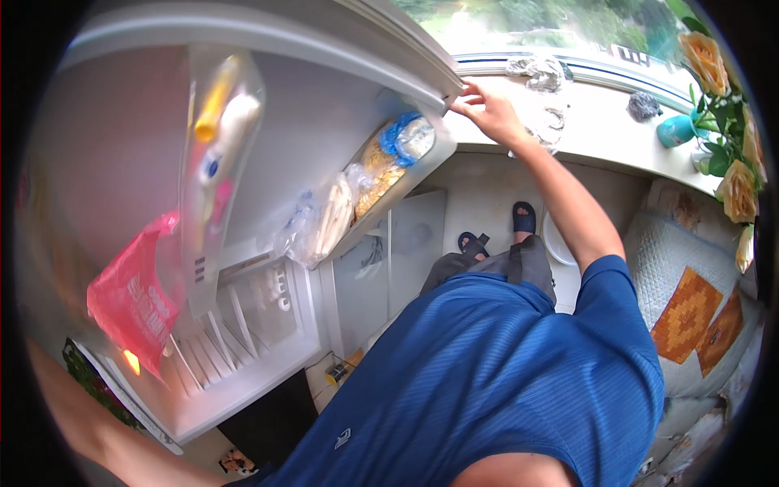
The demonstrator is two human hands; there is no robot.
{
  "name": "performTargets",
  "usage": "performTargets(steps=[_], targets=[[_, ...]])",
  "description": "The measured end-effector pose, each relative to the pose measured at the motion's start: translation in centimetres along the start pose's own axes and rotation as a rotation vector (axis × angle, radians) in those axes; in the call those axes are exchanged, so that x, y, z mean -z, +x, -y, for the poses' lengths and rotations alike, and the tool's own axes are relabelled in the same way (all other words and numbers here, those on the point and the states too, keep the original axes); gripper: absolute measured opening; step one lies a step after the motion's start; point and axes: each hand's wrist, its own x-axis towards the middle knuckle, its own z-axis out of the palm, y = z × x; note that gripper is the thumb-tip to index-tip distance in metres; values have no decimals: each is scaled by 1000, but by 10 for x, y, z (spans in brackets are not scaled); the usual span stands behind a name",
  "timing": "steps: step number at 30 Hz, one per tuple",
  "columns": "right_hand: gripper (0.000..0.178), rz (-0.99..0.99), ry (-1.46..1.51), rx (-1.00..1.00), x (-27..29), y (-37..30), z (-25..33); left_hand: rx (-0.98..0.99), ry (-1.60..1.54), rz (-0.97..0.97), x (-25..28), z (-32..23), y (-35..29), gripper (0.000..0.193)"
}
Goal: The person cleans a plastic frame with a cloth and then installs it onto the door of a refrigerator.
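Observation:
My right hand [488, 112] is at the edge of an open refrigerator door [449, 91], its fingers curled against the corner. Close below it, the door bin [434, 162] holds a bag with yellowish food and a blue wrap [380, 174], and a clear bag with pale sticks [333, 213]. My left forearm [122, 442] reaches toward the refrigerator's left side; the hand itself lies beyond the dark rim. A pink plastic bag [134, 292] hangs inside, beside a clear shelf edge [197, 276]. Behind that shelf edge are a yellow item [215, 101] and a white bundle [235, 122], both blurred.
A window sill [596, 122] runs along the far side, with crumpled clear plastic [540, 73], a dark bundle [643, 105] and a teal vase [680, 130] of peach roses [704, 63]. A padded cover [665, 252] with orange patterned mats [688, 312] lies at right. A white basin [558, 239] sits on the floor.

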Motion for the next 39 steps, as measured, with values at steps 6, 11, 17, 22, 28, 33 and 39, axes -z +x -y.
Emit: performTargets(steps=[6, 11, 17, 22, 28, 33, 39], targets=[[43, -160, 81, -85, -47, -31, -17, -24, 41, -213, 104, 31, -29, 74], [33, -453, 418, -153, -16, -65, 32, -37, 67, -427, 225, 54, -48, 74], [19, -603, 326, 605, 62, -61, 282, -46, 90, -668, 283, 124, -78, 76], [20, -668, -133, 1165, 106, -58, 478, -70, 85, -810, 271, 111, -122, 75], [20, -512, -618, 1561, 62, -30, 652, 56, 106, -876, 253, 135, -228, 60], [22, -374, -914, 1609, 11, -3, 710, 292, 5, -809, 208, 124, -332, 35], [16, -283, -839, 1697, 1, 8, 714, 424, -29, -935, 129, 137, -399, 24]])
